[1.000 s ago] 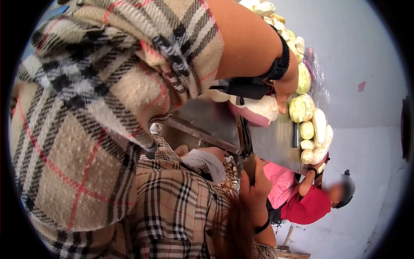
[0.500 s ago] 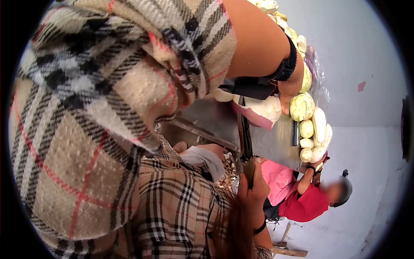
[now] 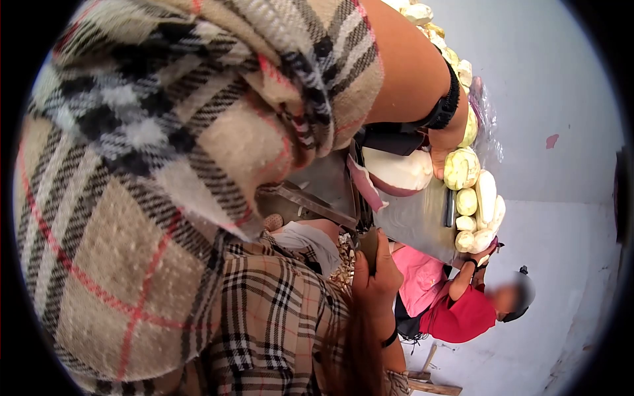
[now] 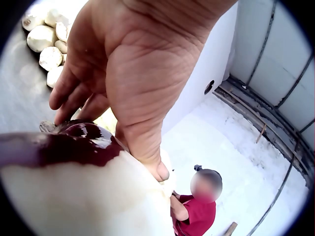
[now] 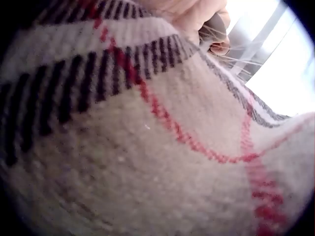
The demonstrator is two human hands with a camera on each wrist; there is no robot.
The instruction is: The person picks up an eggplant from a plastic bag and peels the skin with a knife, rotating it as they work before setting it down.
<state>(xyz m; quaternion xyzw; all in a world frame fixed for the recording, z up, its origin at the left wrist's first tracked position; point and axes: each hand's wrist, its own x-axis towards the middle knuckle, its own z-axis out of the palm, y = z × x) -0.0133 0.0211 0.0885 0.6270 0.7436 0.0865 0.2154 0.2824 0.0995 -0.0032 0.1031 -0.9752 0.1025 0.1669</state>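
Observation:
In the head view my left hand (image 3: 449, 146) holds a large eggplant (image 3: 399, 171) at one end, over the metal table. The left wrist view shows the thumb pressing the white peeled side and fingers round the dark purple stem end of the eggplant (image 4: 83, 196). My right hand (image 3: 378, 270) grips the handle of a knife (image 3: 367, 243), whose blade points toward the eggplant. Beside the blade hangs a strip of purple peel (image 3: 363, 179), cut away from the white flesh. A plaid sleeve (image 5: 147, 147) covers most of the right wrist view.
Peeled pale eggplants (image 3: 487, 195) line the far side of the metal table (image 3: 413, 218). Next to them lies a dark bar-shaped thing (image 3: 450, 208). Scraps (image 3: 345, 259) are heaped below the table edge. A person in red (image 3: 456, 313) sits at the table's other end.
The knife hand has drawn toward my body, and the peel strip has come apart from the eggplant. The eggplant has turned to show more white flesh. My left hand keeps its hold.

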